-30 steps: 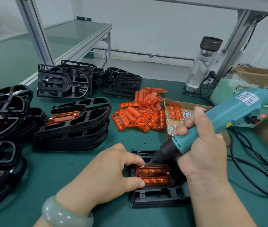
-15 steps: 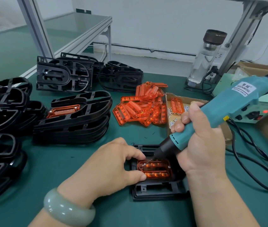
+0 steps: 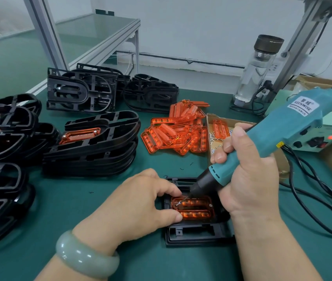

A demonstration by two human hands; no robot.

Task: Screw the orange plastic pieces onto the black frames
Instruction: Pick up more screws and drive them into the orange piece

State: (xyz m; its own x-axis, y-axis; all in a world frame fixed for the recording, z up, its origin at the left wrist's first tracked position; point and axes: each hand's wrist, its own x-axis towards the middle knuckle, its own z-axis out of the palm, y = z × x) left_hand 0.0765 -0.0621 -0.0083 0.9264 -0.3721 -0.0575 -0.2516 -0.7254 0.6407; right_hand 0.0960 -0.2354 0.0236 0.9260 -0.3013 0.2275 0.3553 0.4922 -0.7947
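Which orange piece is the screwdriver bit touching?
The orange piece seated in the black frame nearest the person, steadied by the left hand. The screwdriver bit meets its left end; the rest lie loose or sit on stacked frames.

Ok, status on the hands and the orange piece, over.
Left hand pinches orange piece on black frame. Right hand grips screwdriver, bit on screw. Nothing blocking.

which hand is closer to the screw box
Right. The right hand, gripping the screwdriver, is just in front of the screw box; the left hand sits farther off, down-left, fingers on the orange piece.
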